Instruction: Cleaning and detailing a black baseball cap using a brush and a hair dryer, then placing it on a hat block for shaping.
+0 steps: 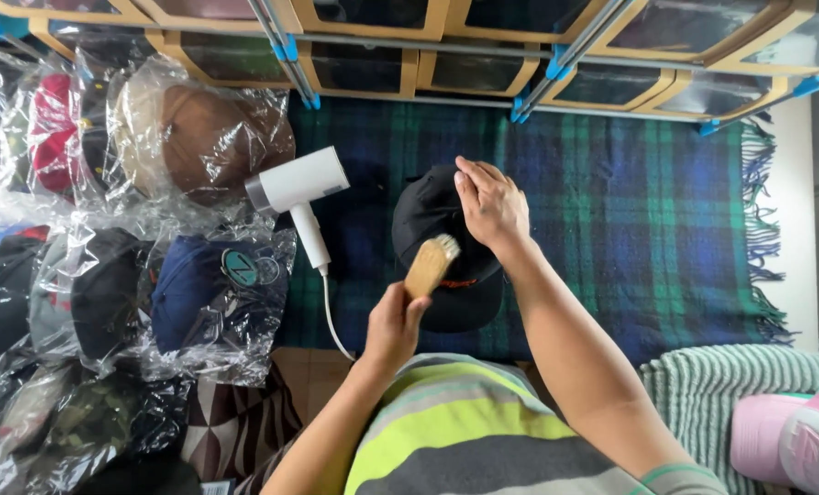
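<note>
Striped shirt: grey, lime-yellow and white bands (pixel 446 431), nearest the camera at the bottom edge.
Pink-and-white cap: (pixel 790 440) at the lower right corner, lying on a pale green ribbed blanket (pixel 703 376).
Left hand: (pixel 393 323) fingers curled tight round the handle of a wooden brush with pale bristles (pixel 431 264); the brush points up and away, its bristle end over the crown of the cap.
Black baseball cap: (pixel 451 247) lies on the blue-and-green tartan blanket (pixel 630 211), brim toward the person, an orange mark showing on the brim.
Right hand: (pixel 490 203) rests on the far right side of the black cap's crown, fingers together and bent slightly, pressing on the cloth rather than clasping it.
White hair dryer: (pixel 299 197) lies on the tartan blanket just left of the black cap, nozzle toward the left, its white cord (pixel 334 321) trailing back toward the person.
Bagged caps: navy cap in clear plastic (pixel 212 293), brown cap in clear plastic (pixel 208 137), others stacked along the left edge.
Far edge: wood-framed boxes with dark clear fronts (pixel 364 69) in a row on a grey rack with blue joints.
</note>
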